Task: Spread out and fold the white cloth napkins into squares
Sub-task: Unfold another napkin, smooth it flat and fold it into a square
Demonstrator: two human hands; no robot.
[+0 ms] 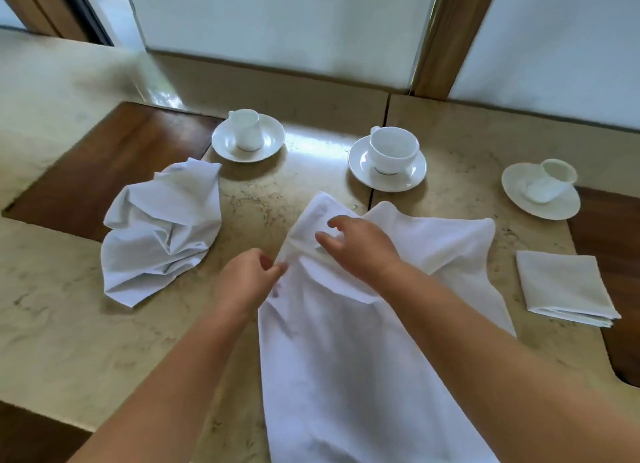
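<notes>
A large white napkin [346,358] lies rumpled down the middle of the marble table, running from the table's centre to its near edge. My left hand [246,279] pinches its left edge between thumb and fingers. My right hand [360,244] hovers over the napkin's upper part with curled, spread fingers, touching or just above the cloth. A crumpled white napkin [159,234] sits in a heap to the left. A napkin folded into a square [564,286] lies at the right.
Three white cups on saucers stand along the far side: left [247,136], middle [388,159], right [542,190]. The marble table [69,324] has dark wooden insets at the left [114,161] and right [609,237]. A window wall rises behind.
</notes>
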